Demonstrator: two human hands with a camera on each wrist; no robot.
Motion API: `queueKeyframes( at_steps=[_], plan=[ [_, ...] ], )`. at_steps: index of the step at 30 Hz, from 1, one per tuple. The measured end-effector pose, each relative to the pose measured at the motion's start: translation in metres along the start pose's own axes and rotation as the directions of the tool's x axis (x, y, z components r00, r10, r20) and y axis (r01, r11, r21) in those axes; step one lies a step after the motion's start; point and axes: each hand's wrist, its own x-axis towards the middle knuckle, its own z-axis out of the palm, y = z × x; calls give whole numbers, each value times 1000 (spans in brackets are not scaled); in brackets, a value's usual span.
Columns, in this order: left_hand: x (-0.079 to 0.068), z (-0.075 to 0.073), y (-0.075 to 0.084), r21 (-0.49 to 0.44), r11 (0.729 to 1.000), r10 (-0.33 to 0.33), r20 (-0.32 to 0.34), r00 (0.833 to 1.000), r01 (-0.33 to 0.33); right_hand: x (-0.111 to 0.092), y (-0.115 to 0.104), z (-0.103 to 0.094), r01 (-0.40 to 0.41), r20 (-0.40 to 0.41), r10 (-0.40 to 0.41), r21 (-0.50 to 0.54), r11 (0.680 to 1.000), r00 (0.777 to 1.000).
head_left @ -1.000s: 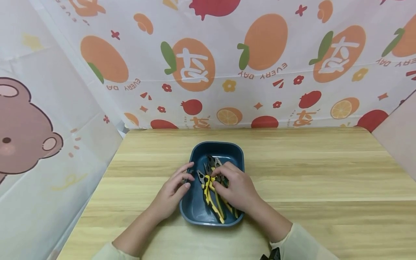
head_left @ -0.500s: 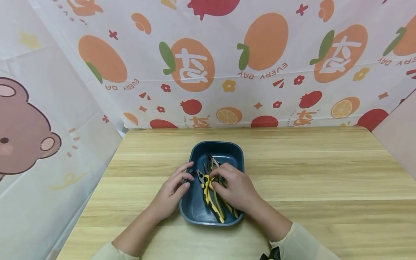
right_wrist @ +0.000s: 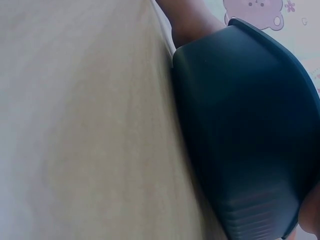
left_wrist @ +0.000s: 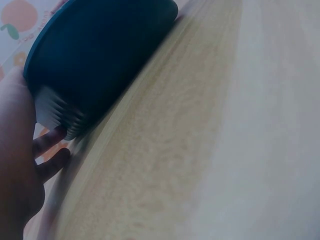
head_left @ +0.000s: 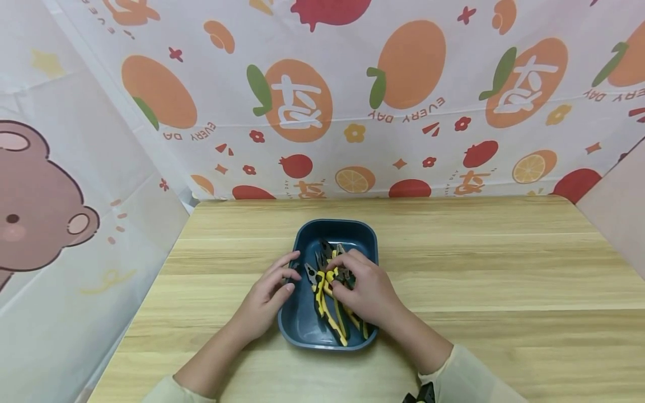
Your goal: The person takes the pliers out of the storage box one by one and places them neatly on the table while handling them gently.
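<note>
Slightly turned: pliers being handled inside a dark blue tray

Seen from above, a dark blue tray [head_left: 302, 322] is set a little below the centre of view on a wood-grain table [head_left: 463, 268], with several pairs of pliers piled in it. Compared with half a second ago, a grey plier head [head_left: 340, 248] just past the tray's twelve o'clock has been swung slightly clockwise, and more yellow has been exposed between the fingers. The tray and both arms have hardly been shifted. From this, only a small adjustment within the pile is judged to have been made; no tool has been lifted clear.

The right hand [head_left: 365, 288] is reached in from four o'clock and held over the tray's three o'clock side. Its fingers are bent, and a yellow-and-black pair of pliers [head_left: 331, 276] appears to be pinched between thumb and forefinger; the grey head probably belongs to it, though the join is hidden. The left hand [head_left: 264, 296] is rested at nine o'clock against the tray's edge, fingers loosely bent and parted, with nothing clenched. In the left-wrist view, its fingers are seen beside a ribbed patch [left_wrist: 57, 112] on the tray's outer wall.

Left of the pinched tool, combination pliers [head_left: 322, 296] are seen, apparently untouched, jaws toward eleven o'clock, handles slanted toward five. A black plier head [head_left: 326, 247] is shown near twelve.
</note>
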Motion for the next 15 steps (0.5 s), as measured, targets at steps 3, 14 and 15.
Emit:
queueKeyframes(
  at_steps=[3, 14, 15],
  plan=[
    [0, 0, 1, 1, 1000, 1, 3, 1000, -1, 0, 0, 0, 3, 1, -3, 2, 1000, 1000],
    [0, 1, 2, 3, 1000, 22, 1, 1000, -22, 0, 0, -1, 15, 37, -14, -36, 999, 999],
    [0, 1, 2, 4, 1000, 24, 0, 1000, -24, 0, 0, -1, 18, 38, -17, -42, 999, 999]
  ],
)
